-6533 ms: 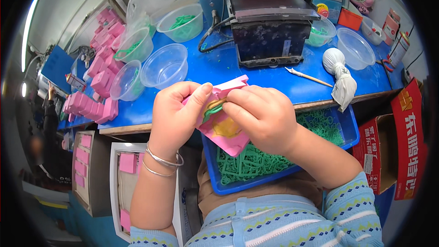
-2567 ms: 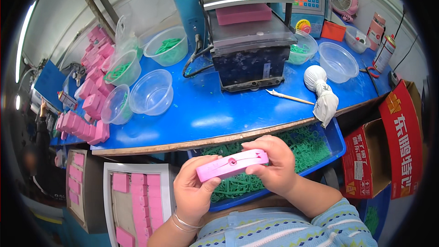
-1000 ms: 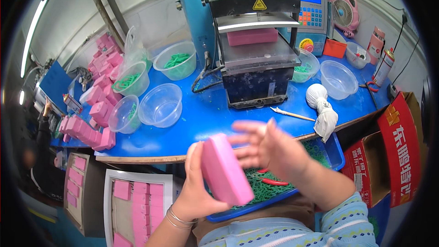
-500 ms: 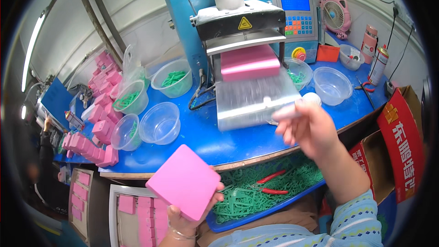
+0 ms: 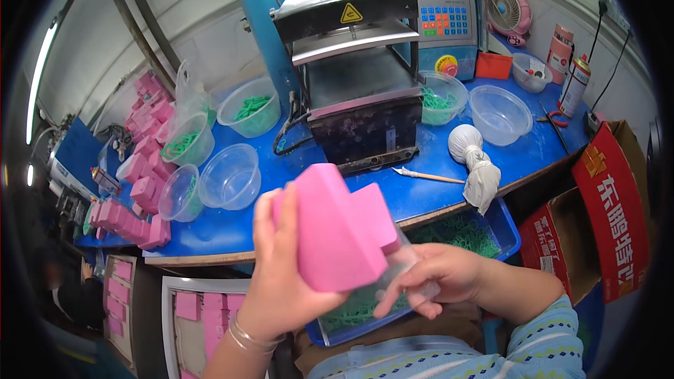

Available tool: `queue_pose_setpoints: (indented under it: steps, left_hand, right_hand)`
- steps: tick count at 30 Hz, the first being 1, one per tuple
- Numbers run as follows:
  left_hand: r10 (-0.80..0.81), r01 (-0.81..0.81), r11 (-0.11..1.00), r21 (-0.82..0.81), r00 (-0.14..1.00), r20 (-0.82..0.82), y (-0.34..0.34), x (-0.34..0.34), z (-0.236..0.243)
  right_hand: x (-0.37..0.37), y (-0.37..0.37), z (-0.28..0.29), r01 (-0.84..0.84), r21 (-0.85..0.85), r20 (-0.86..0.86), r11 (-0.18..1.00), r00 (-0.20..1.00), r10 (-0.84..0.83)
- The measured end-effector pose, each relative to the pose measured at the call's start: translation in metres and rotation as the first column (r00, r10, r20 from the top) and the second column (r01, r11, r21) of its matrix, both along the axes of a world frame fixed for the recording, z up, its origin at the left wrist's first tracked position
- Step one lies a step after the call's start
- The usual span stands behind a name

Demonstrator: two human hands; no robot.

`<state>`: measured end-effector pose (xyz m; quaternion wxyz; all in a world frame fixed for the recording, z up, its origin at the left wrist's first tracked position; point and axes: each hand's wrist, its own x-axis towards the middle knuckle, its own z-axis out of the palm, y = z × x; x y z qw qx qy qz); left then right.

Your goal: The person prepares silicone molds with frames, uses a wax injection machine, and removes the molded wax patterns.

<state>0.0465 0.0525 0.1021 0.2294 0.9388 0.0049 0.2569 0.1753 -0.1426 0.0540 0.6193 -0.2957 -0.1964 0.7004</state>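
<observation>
In front of my chest, my left hand (image 5: 277,295) is closed around a pink foam-like block (image 5: 326,231), tilted up. A second pink piece (image 5: 379,217) juts out from behind its right side; how the two meet is hidden. To the right, my right hand (image 5: 446,274) has bent fingers around the edge of a translucent sheet (image 5: 401,261), mostly hidden behind the pink pieces. Beyond them stands a press with a dark bed (image 5: 361,81), a pinkish strip along its front edge. A slim knife with a wooden handle (image 5: 435,177) and a tied white cloth pouch (image 5: 477,165) lie before it.
Plastic tubs (image 5: 230,175), some with green strips, stand either side of the press. Pink blocks (image 5: 144,193) are stacked at left. Below the table edge is a blue tray (image 5: 514,235) of green scraps. Red cardboard (image 5: 611,203) stands at right; another person (image 5: 77,288) is far left.
The pink block and translucent sheet at the press have left it. My left hand has risen with its pink block; my right hand has drawn back toward it, beside the sheet.
</observation>
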Motion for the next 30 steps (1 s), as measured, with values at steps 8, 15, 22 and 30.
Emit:
queue_pose_setpoints:
  steps: [8, 15, 22, 30]
  left_hand:
    - [0.107, -0.141, 0.985, -0.096, 0.948, -0.299, 0.035, 0.034, -0.03]
    - [0.216, -0.258, 0.928, -0.267, 0.96, -0.178, 0.039, 0.03, -0.026]
    - [-0.11, 0.101, 0.991, 0.091, 0.99, 0.094, -0.026, -0.027, 0.017]
    - [-0.218, 0.106, 0.884, 0.456, 0.955, 0.201, -0.039, -0.05, -0.016]
  right_hand:
    - [-0.019, -0.023, -0.009, -0.209, -0.002, -0.162, 0.978, 0.965, 0.206]
    - [-0.025, -0.039, -0.004, -0.227, 0.032, -0.156, 0.973, 0.961, 0.23]
    - [-0.03, -0.028, -0.023, -0.094, 0.016, 0.21, 0.995, 0.974, 0.088]
    - [-0.042, -0.027, -0.039, -0.074, 0.141, 0.484, 0.987, 0.875, -0.004]
